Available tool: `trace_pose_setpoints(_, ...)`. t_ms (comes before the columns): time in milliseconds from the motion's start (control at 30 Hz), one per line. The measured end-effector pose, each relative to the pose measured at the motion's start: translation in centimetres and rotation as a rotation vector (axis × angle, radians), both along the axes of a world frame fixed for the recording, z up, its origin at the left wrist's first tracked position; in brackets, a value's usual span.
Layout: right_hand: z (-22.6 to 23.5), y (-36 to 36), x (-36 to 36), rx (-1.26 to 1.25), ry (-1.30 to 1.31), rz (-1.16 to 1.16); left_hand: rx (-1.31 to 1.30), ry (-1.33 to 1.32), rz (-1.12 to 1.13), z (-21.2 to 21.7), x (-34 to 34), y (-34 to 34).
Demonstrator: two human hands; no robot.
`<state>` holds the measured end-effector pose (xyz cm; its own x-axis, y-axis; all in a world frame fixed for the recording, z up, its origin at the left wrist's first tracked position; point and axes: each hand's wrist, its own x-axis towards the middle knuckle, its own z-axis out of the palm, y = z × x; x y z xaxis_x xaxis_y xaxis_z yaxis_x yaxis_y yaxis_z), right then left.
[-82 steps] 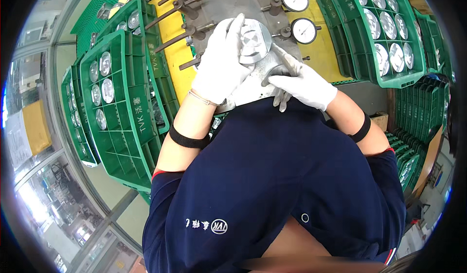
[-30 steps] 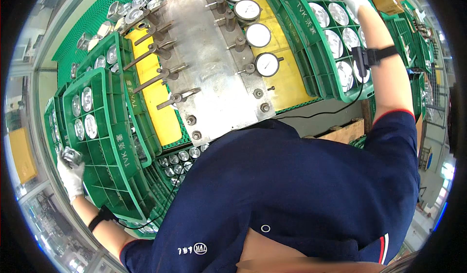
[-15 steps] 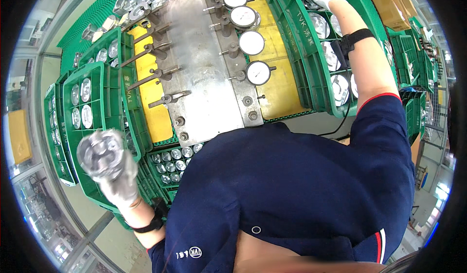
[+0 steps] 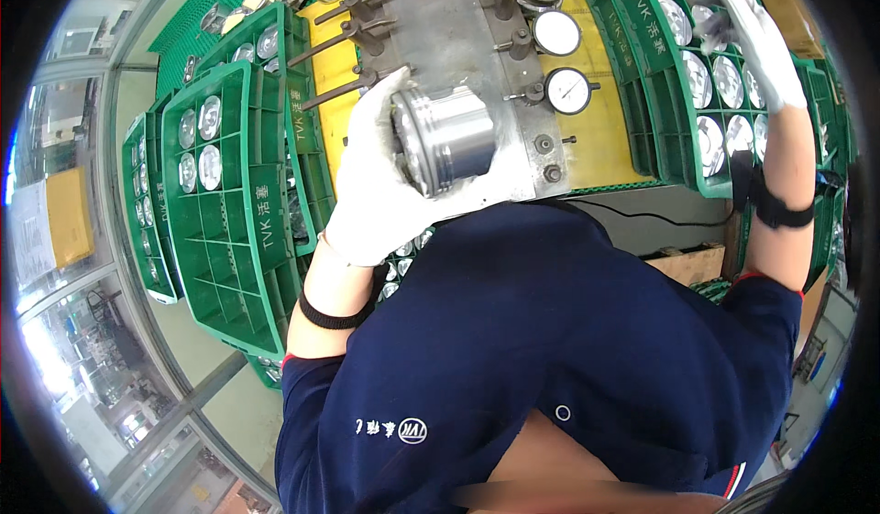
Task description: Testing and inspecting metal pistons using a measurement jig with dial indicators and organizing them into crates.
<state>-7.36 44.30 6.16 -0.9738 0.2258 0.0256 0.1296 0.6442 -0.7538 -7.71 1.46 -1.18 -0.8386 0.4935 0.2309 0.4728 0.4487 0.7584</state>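
A shiny metal piston (image 4: 454,138) with ring grooves lies tilted in my left hand (image 4: 376,180), which wears a white glove and is closed around its grooved end. It is held just above the near part of the steel plate (image 4: 431,33). My gloved right hand (image 4: 761,47) is over the green crate of pistons (image 4: 646,74) on the right. Its fingers curve round another piston (image 4: 713,27), blurred and partly covered by them. Dial gauges (image 4: 568,91) line the plate's right side, and metal clamp arms (image 4: 335,88) its left.
A green divided crate (image 4: 220,239) on the left holds several pistons in its far cells. Behind it, loose pistons (image 4: 215,19) lie on green matting. Yellow boards (image 4: 610,143) flank the plate. A black cable (image 4: 642,219) runs below the right crate; a cardboard box (image 4: 788,10) stands far right.
My left hand has brought its piston from over the left crate to above the steel plate. My right hand has shifted rightward and nearer over its crate. The whole view has turned slightly.
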Motion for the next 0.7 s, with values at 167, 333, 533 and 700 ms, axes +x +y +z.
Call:
trace_pose_setpoints(167, -3.1, -9.2, 5.4, -0.456, -0.105, 0.195, -0.033, 0.019, -0.03, -0.1, -0.2, 0.8)
trace_pose_setpoints(333, -7.8, -15.8, 6.3, -0.693, -0.524, 0.34, -0.35, 0.247, -0.09, -1.0, -0.8, 2.2)
trace_pose_setpoints(533, -12.1, -19.9, 7.2, -1.102, -0.641, 0.263, -0.503, 0.34, 0.021, -4.1, -0.7, 3.2)
trace_pose_setpoints(700, -13.3, -20.4, 7.2, -1.159, -0.555, 0.289, -0.336, 0.496, -0.003, -5.9, -2.1, 2.9)
